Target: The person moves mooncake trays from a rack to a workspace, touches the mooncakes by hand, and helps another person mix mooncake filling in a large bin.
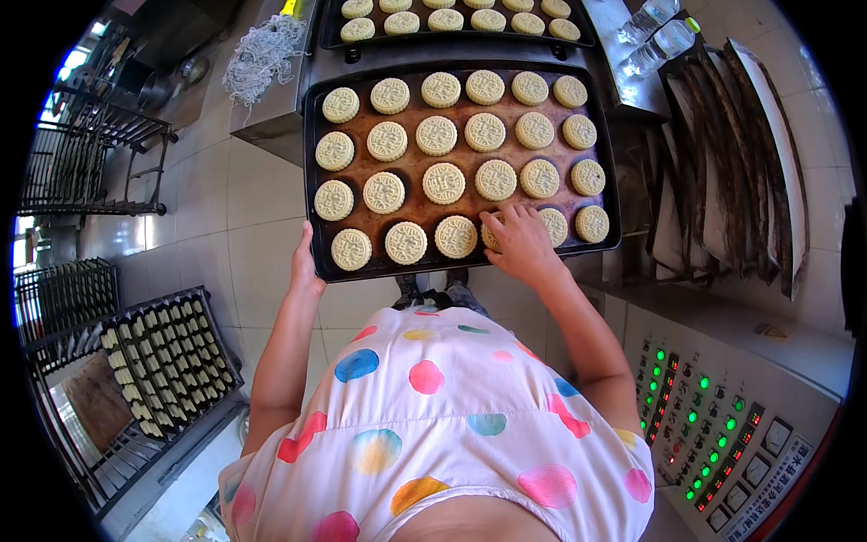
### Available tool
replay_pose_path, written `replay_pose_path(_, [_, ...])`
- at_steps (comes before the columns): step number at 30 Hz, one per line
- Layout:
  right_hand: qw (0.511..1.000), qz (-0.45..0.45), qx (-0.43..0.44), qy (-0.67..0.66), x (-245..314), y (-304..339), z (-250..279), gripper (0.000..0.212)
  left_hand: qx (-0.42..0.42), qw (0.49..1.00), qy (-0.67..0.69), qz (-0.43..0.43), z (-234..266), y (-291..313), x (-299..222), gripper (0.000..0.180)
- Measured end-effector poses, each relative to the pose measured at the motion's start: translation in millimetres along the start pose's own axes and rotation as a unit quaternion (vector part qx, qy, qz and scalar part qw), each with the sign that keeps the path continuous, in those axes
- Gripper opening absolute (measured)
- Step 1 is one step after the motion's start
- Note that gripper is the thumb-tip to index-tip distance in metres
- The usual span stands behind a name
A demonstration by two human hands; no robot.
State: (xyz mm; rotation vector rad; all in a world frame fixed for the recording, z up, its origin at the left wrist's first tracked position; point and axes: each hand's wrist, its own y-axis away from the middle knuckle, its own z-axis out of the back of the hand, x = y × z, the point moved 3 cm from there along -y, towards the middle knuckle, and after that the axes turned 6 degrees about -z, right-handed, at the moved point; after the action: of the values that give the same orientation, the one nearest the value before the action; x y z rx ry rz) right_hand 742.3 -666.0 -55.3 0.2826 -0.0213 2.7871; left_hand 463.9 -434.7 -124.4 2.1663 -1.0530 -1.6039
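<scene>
A dark baking tray [415, 203] with a browned bottom lies in front of me, filled with rows of round, pale mooncakes [436, 135] with scalloped edges and stamped tops. My left hand [308, 262] grips the tray's left side near its front corner; its fingers are partly hidden by the rim. Over the front row, right of centre, my right hand [524, 242] curls its thumb and fingers around one mooncake [490, 237], which it partly covers. That mooncake still sits level with its neighbours.
Another tray [452, 31] of mooncakes lies beyond, on a metal surface. White string [265, 59] is heaped at the left, plastic bottles [664, 47] stand at the right. Stacked boards [731, 163] and a lit control panel [713, 415] are on my right; racks [90, 163] stand left.
</scene>
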Motion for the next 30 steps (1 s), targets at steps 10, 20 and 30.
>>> replay_pose_path(10, [0.999, 0.032, 0.0, 0.022, -0.6, 0.2, -2.3, 0.052, 0.03, 0.999, 0.024, -0.002, 6.9, -0.6, 4.1, 0.051])
replay_pose_path(20, [0.994, -0.032, -0.09, -0.056, -12.5, 15.5, 12.6, 0.049, 0.048, 0.998, 0.016, -0.021, -2.8, 0.0, 4.2, 0.052])
replay_pose_path(30, [0.963, -0.178, -0.175, -0.099, -73.6, 58.5, 41.0, 0.05, 0.054, 0.998, 0.016, -0.002, -4.7, 2.6, 0.5, 0.052])
